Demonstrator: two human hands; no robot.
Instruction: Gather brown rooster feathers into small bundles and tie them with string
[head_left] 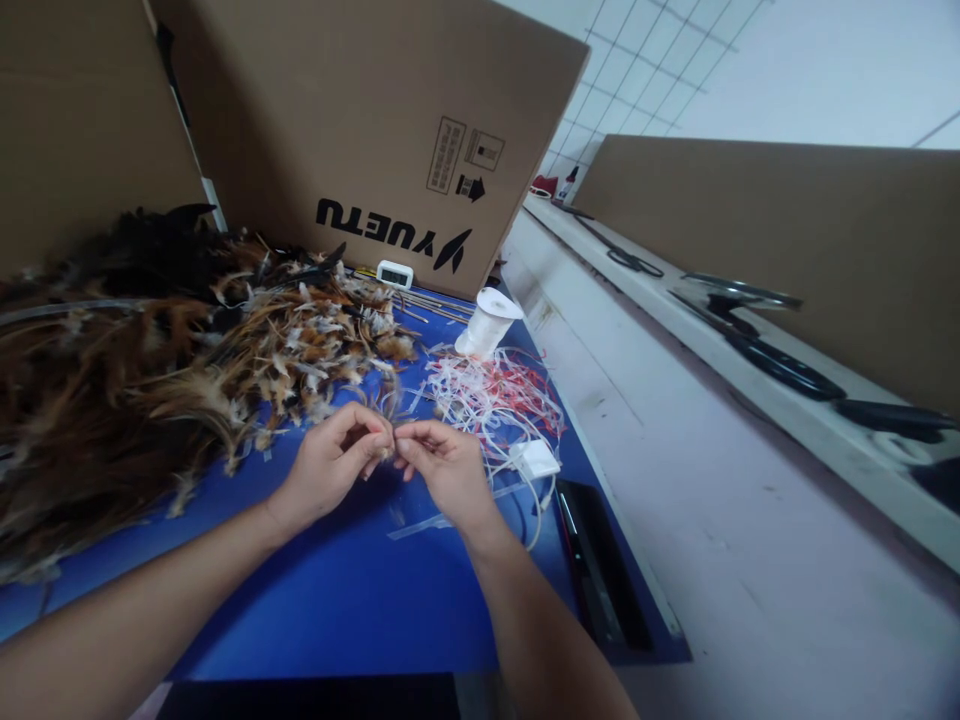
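Observation:
My left hand (337,462) and my right hand (448,468) meet over the blue table, thumbs and fingers pinched together. Between the fingertips is a small wispy feather (391,398), blurred and partly hidden by the fingers; its lower end shows near the left fingertips. A large heap of brown, tan and black feathers (292,350) lies to the left, beyond my left hand. Past my right hand spreads a tangle of white and red plastic strips (495,390). A white spool (489,322) stands upright at its far edge.
A white charger (535,459) with a cable lies right of my hands, near a dark glossy flat object (596,570). Behind stand a cardboard box (360,120) and a small digital display (394,275). Scissors (634,262) and black-handled tools (784,367) lie on the right ledge.

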